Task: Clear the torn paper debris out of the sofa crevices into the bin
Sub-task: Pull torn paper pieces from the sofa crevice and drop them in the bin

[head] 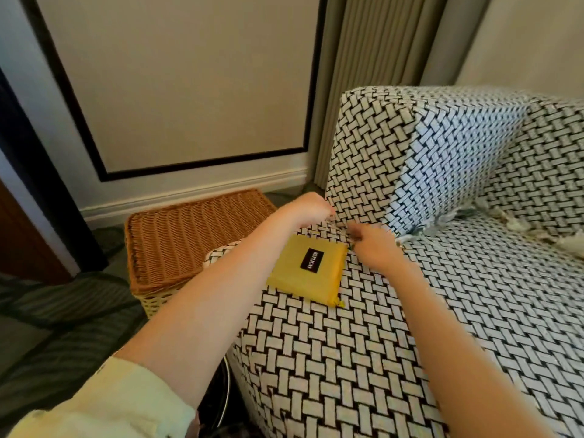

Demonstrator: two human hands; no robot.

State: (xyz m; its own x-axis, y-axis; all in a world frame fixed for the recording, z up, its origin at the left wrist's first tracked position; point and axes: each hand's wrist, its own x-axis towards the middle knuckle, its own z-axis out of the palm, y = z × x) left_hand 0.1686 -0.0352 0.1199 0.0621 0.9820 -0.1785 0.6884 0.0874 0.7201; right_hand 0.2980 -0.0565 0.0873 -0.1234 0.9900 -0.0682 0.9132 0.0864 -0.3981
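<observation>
The sofa [442, 311] has a black-and-white woven cover. Torn white paper scraps [448, 222] poke out of the crevice between the back cushion and the seat, with more paper [565, 241] further right. My left hand [308, 207] is at the sofa's left corner where seat meets back, fingers curled; whether it pinches anything is unclear. My right hand [374, 248] is blurred, fingers pointing left at the same corner crevice. A dark round bin [218, 403] with a metal rim shows below my left arm, mostly hidden.
A yellow square pouch [308, 270] with a black label lies on the seat under my hands. A wicker basket [186, 241] with a closed lid stands left of the sofa by the wall. A curtain [373, 74] hangs behind the sofa.
</observation>
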